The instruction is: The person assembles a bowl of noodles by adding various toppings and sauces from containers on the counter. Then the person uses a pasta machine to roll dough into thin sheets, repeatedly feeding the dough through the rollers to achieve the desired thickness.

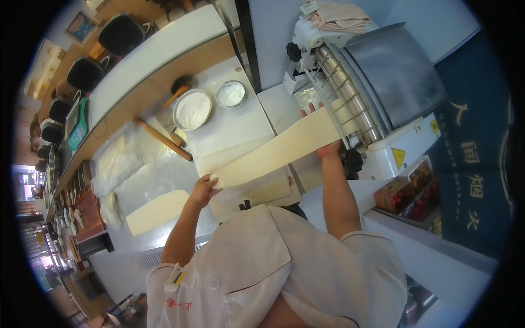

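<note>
A long pale sheet of dough (275,153) stretches between my two hands and reaches the rollers of an electric dough sheeter (352,90). My left hand (204,190) pinches the near end of the strip between thumb and fingers. Beneath the other end, close to the roller guard, my right hand (328,148) supports the sheet from below. Its fingertips show past the far edge, while the palm is hidden under the dough. Another flat piece of dough (158,211) lies on the steel worktop (141,176) at the left.
A bowl of flour (192,110) and a smaller metal bowl of white powder (231,94) stand beyond the sheet. Nearby lie a wooden rolling pin (163,138) and plastic film (117,153). Folded cloths (338,16) rest on the sheeter. A green scale (78,127) sits on the counter ledge.
</note>
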